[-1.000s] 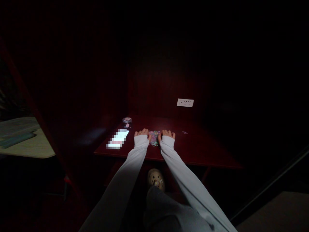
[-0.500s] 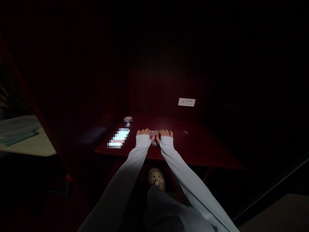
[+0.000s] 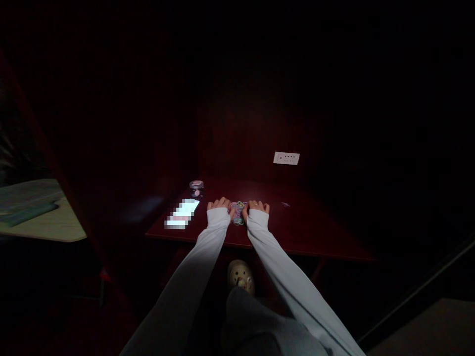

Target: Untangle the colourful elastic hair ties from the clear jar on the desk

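Observation:
On the dark red tabletop point(image 3: 297, 235) lies a small heap of colourful elastic bands point(image 3: 238, 213), pink, green, yellow and purple. My left hand point(image 3: 220, 203) rests against the heap's left side, palm down, its thumb apart from the bent fingers. On the right side of the heap, my right hand point(image 3: 256, 206) mirrors it, with a ring on one finger and the thumb apart. Neither hand visibly holds anything; the fingertips are partly hidden. A few pale purple bands point(image 3: 285, 204) lie by themselves to the right.
A clear lidded jar point(image 3: 196, 189) stands at the back left. Nearer sits a bright, pixelated phone-shaped screen point(image 3: 183, 213). A white socket panel point(image 3: 286, 158) is on the back wall. Further left, a pale table point(image 3: 70, 230) stands beyond the dark partition. A beige clog point(image 3: 241, 274) shows below.
My hands have moved slightly apart, the left leftward and the right rightward. More of the band heap shows between them.

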The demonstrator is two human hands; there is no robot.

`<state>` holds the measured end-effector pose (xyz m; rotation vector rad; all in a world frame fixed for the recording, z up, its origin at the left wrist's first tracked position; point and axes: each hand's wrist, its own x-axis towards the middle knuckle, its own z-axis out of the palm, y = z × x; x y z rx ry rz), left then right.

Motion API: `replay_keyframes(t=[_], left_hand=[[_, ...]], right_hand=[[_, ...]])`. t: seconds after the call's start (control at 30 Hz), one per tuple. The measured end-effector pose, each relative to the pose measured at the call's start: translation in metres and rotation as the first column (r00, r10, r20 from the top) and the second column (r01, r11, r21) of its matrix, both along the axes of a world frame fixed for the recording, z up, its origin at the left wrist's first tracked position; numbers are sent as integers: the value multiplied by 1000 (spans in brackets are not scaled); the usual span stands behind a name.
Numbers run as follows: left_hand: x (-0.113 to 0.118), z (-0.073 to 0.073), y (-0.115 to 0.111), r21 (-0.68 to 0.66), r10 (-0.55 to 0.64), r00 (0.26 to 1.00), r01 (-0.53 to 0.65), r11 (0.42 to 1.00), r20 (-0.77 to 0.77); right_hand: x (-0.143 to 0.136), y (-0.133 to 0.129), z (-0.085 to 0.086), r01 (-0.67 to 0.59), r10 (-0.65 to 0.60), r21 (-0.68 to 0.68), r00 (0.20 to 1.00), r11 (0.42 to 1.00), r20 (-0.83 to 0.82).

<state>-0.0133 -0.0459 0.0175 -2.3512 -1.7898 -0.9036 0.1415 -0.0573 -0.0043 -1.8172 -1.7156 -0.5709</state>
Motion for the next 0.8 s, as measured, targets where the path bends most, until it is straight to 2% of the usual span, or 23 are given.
replay_keyframes(t=[0.1,0.2,0.27,0.37,0.47,0.57,0.63,0.7,0.8], left_hand=[[-2,1,0,-33,42,998,-41,999,36],[-3,0,2,-50,64,996,-61,997,55],[-3,-1,4,-50,45,998,-42,998,55],[-1,-5,7,-17,-58,998,58,998,4],[1,-7,9,11,-144,989,144,989,-33],[0,-8,10,-6,-181,983,181,983,-13],[-1,-8,10,-17,-221,975,221,975,0],[-2,-8,10,-23,-252,968,252,968,-1],[-1,-9,8,-12,-246,969,246,969,-9]], right_hand=[[1,-1,1,51,-51,0,998,999,-27],[2,-2,0,44,-43,25,999,999,-15],[1,-2,0,-8,8,25,1000,1000,8],[0,0,-2,-170,170,-19,984,985,44],[0,4,-5,-234,233,-28,972,972,-27],[9,13,-7,-134,140,41,968,990,-210],[25,19,-7,10,25,96,934,995,-355],[52,23,-6,175,-104,113,879,978,-465],[104,23,-5,380,-284,67,785,922,-551]])
